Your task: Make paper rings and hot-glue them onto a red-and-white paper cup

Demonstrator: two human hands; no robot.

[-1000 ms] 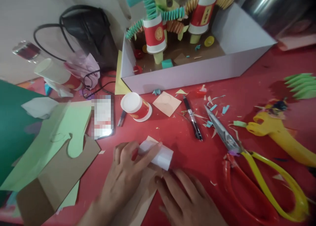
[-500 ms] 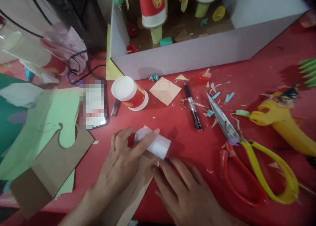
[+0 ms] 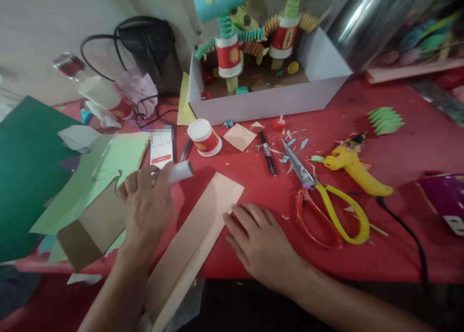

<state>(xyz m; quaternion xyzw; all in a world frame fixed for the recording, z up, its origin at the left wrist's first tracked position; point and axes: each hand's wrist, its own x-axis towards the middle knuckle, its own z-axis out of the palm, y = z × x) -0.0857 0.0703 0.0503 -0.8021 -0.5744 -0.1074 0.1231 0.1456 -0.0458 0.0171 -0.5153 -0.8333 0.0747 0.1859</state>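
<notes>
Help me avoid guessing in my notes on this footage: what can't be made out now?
In the head view:
White paper roll: left part largely hidden by the left hand.
Beige strip: lower end cut off by the bottom edge.
Purple item: cut off by the right edge; I cannot tell what it is.
Orange-armed cup figure: top cut off by the top edge.
Phone: screen text too blurred and small to read.
</notes>
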